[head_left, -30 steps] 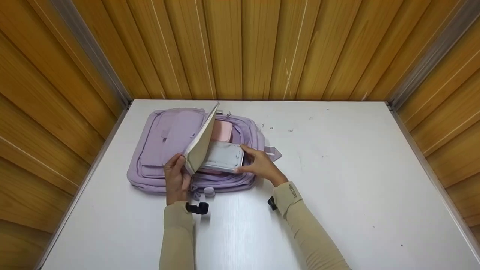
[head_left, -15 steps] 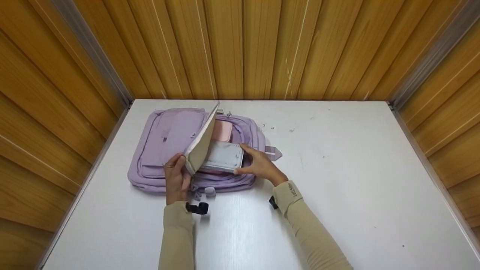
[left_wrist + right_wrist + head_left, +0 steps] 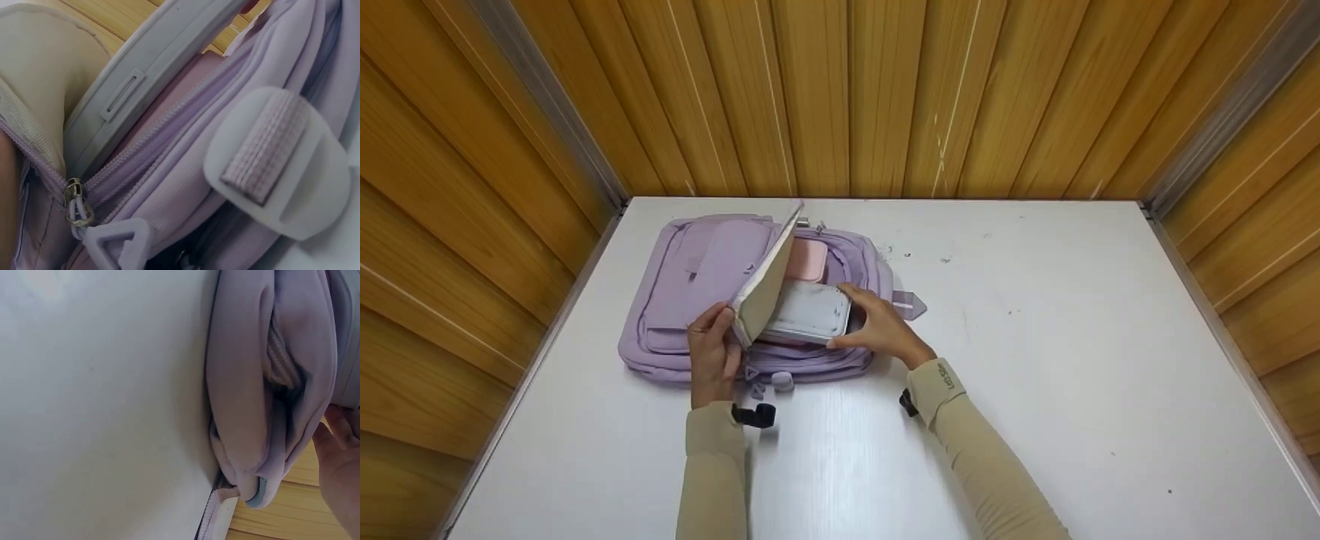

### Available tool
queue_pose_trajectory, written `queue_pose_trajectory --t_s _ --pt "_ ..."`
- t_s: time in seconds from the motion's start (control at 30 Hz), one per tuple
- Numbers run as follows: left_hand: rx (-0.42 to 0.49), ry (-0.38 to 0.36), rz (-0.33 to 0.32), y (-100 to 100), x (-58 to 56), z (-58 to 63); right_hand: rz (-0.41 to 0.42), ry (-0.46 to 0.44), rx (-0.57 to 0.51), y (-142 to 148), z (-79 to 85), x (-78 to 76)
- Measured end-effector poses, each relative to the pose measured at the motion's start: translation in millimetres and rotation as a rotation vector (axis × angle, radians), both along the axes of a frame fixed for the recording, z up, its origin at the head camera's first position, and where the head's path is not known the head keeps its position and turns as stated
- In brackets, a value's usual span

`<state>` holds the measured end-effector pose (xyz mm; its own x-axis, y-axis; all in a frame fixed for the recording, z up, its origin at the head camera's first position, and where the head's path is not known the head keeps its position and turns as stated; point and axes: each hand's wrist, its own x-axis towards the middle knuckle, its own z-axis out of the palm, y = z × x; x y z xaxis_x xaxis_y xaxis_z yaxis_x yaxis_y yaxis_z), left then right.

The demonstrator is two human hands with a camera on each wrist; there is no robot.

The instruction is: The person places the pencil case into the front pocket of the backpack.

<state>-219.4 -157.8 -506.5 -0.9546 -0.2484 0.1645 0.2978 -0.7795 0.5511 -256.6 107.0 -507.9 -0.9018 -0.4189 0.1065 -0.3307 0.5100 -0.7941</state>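
A lilac backpack (image 3: 671,300) lies on its back with its main compartment unzipped. My left hand (image 3: 712,356) pinches the near corner of the raised front panel (image 3: 765,292), whose cream lining faces right. Inside sits a pale grey flat case (image 3: 810,309), partly hidden behind that panel. My right hand (image 3: 889,328) holds its right end, thumb at the near corner and fingers at the far one. In the left wrist view the case's side (image 3: 129,93) shows a slotted clasp. A pink item (image 3: 807,260) lies behind the case in the compartment.
The backpack rests on a white table (image 3: 1057,360) with wood-patterned walls (image 3: 885,97) around it. A triangular zipper pull (image 3: 118,242) and a strap buckle (image 3: 281,163) hang at the near side. A strap tab (image 3: 911,305) sticks out right.
Hands, panel and case keep nearly the same positions. The whole head view has shifted very slightly.
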Motion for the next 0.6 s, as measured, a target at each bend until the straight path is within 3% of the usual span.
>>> queue_pose_trajectory --t_s 0.6 --pt "-0.056 -0.078 -0.03 -3 -2.7 5.1 0.052 -0.041 0.0 5 3.1 -12.9"
